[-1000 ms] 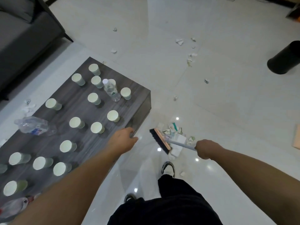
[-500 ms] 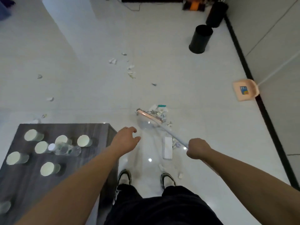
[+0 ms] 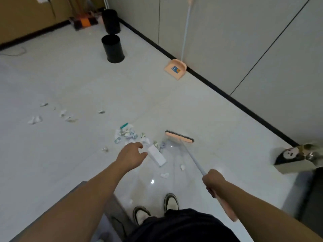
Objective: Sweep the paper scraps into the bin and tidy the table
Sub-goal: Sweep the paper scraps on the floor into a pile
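My right hand (image 3: 214, 182) grips the white handle of a broom (image 3: 179, 137); its pink head with dark bristles rests on the floor to the right of a pile of paper scraps (image 3: 127, 133). My left hand (image 3: 131, 156) hangs empty with fingers apart, just left of a flat white box (image 3: 156, 157) on the floor. More scraps (image 3: 35, 119) lie scattered at the left, and a few small ones (image 3: 164, 175) sit near my feet. A black bin (image 3: 112, 48) stands farther off, with a second one (image 3: 111, 20) behind it.
A pink dustpan (image 3: 175, 69) with a long handle leans against the grey wall at the right. The table's corner (image 3: 78, 187) shows at the lower left under my arm. A metal stand (image 3: 293, 159) sits at the right edge. My shoes (image 3: 171, 202) are below.
The view has swung right, away from the table with its cups. The broom head has moved from the left of the scrap pile to its right side. The dustpan and bins have come nearer.
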Tool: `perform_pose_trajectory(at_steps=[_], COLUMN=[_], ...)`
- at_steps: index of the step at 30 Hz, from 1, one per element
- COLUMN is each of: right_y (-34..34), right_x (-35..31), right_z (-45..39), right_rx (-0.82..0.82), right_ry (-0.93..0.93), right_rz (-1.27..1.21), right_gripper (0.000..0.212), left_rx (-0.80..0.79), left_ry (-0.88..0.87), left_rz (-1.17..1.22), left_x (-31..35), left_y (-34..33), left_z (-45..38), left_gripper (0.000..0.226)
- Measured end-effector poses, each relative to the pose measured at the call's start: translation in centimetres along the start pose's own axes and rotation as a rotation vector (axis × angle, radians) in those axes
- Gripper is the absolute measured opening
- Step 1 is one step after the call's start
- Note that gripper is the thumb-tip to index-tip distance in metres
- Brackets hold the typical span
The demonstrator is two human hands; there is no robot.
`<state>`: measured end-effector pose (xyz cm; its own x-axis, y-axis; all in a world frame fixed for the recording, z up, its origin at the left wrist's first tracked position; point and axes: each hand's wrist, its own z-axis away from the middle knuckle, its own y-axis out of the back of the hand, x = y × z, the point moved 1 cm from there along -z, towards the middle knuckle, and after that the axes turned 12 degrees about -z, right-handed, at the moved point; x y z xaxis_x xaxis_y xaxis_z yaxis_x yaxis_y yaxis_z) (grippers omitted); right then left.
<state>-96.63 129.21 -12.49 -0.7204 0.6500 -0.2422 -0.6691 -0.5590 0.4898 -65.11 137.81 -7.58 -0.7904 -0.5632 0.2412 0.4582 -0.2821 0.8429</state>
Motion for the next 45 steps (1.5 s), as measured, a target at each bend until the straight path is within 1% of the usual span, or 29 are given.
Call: perform_pose_trajectory(at_steps=[2,4,6,8,9,11,13,15,18,21,25,30,33,35,38,40,42,45], right_y=[0.4,0.5,-0.3,-1.8,-2.8,-4.9,-7.2,-9.6,-12.7,-15.5,-20.7,-27.0,-29.2,-30.1,-31.0,-30.8,-29.9,-27.7], right_x=[0.4,0.9,1.1,0.9,0.8,0.6,-0.3,-1.8,-5.2,-9.5,-16.3,-25.5,-30.6,-33.4,-36.5,-37.9,-39.0,-40.4], right_z=[0.3,0.6,1.1,1.2,1.2,1.3,1.7,2.2,2.7,3.0,3.7,5.0,5.8,6.8,8.1,8.3,7.8,6.0], right_rx=[-0.051,-0.078,-0.084,-0.109,-0.114,-0.13,-0.192,-0.252,-0.362,-0.455,-0.55,-0.694,-0.746,-0.767,-0.722,-0.615,-0.496,-0.355], right_ry=[-0.082,-0.195,-0.286,-0.387,-0.43,-0.468,-0.5,-0.532,-0.525,-0.517,-0.491,-0.511,-0.518,-0.505,-0.438,-0.359,-0.29,-0.228], right_rz=[-0.18,-0.514,-0.797,-0.979,-1.026,-1.005,-1.004,-1.043,-1.063,-1.056,-0.981,-0.911,-0.89,-0.843,-0.779,-0.716,-0.673,-0.694], right_gripper=[0.015,0.013,0.016,0.017,0.017,0.019,0.019,0.016,0.016,0.014,0.017,0.02,0.021,0.019,0.011,0.006,0.01,0.015], left_rx=[-0.004,0.0,-0.01,-0.016,-0.023,-0.04,-0.06,-0.079,-0.097,-0.099,-0.116,-0.134,-0.126,-0.124,-0.106,-0.086,-0.067,-0.054], left_ry=[-0.02,-0.037,-0.067,-0.082,-0.083,-0.07,-0.052,-0.027,0.006,0.013,0.039,0.164,0.236,0.264,0.283,0.28,0.268,0.272], left_rz=[-0.032,-0.061,-0.1,-0.147,-0.161,-0.167,-0.179,-0.186,-0.17,-0.133,-0.066,-0.013,-0.005,0.007,0.035,0.064,0.089,0.115], left_x=[1.2,2.2,3.0,3.2,3.0,2.2,0.9,-0.6,-3.2,-6.1,-11.8,-21.6,-26.5,-28.5,-30.0,-30.0,-29.5,-28.5], left_y=[-0.1,-0.3,-0.6,-0.7,-0.6,-0.3,0.2,0.7,1.3,2.0,4.1,8.0,10.1,11.1,12.5,13.3,14.1,15.2], left_z=[-0.5,-0.8,-0.8,-0.6,-0.6,-0.7,-1.0,-1.9,-4.0,-6.4,-9.5,-11.9,-12.7,-13.4,-14.8,-15.9,-16.9,-18.5], left_gripper=[0.048,0.047,0.047,0.047,0.047,0.047,0.048,0.047,0.046,0.045,0.045,0.046,0.046,0.046,0.046,0.046,0.044,0.047])
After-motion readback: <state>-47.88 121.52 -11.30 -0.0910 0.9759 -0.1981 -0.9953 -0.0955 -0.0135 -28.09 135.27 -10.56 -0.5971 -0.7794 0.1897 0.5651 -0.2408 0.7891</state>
